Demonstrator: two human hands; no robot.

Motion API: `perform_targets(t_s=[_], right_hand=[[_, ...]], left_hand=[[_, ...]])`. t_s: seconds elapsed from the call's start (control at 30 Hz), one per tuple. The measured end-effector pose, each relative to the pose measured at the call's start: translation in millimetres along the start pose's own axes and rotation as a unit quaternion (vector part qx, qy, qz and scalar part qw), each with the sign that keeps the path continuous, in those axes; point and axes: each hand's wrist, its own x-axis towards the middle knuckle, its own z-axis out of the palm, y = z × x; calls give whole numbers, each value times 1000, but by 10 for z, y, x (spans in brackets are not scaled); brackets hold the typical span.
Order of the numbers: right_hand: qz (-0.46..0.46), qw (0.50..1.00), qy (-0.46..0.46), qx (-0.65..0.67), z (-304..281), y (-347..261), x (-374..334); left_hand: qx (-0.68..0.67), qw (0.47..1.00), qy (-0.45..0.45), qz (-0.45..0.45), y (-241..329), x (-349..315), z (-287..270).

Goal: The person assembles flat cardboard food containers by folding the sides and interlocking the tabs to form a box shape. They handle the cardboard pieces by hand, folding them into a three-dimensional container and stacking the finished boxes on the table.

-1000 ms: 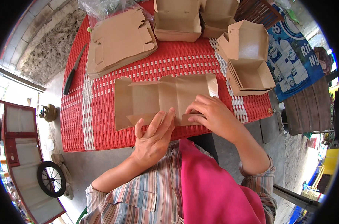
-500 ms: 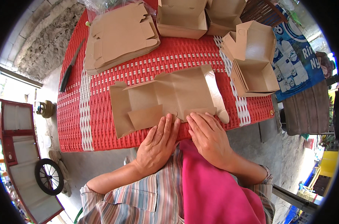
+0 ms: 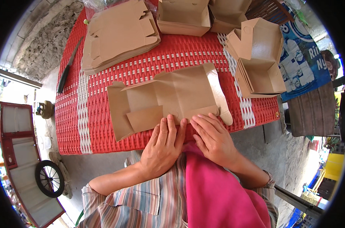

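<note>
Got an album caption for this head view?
Left hand and right hand at the near edge of a part-folded cardboard box, on a red woven table.

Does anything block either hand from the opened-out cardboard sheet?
Nothing visible does: the left hand and right hand both touch the cardboard sheet along its near edge. The knife, flat cardboard stack and open boxes lie farther off, none between.

The hands [image 3: 161, 150] [image 3: 216, 143] partly hide the near edge of the cardboard [image 3: 171, 95]
</note>
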Motion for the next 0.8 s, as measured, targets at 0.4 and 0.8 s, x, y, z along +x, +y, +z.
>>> perform_targets(t_s=[0.4, 0.8], right_hand=[[26, 999, -13, -17, 24, -16, -66], [33, 997, 3, -69, -66, 117, -130]], left_hand=[[-14, 1000, 11, 19, 37, 73, -14], [-62, 998, 9, 20, -20, 63, -43]])
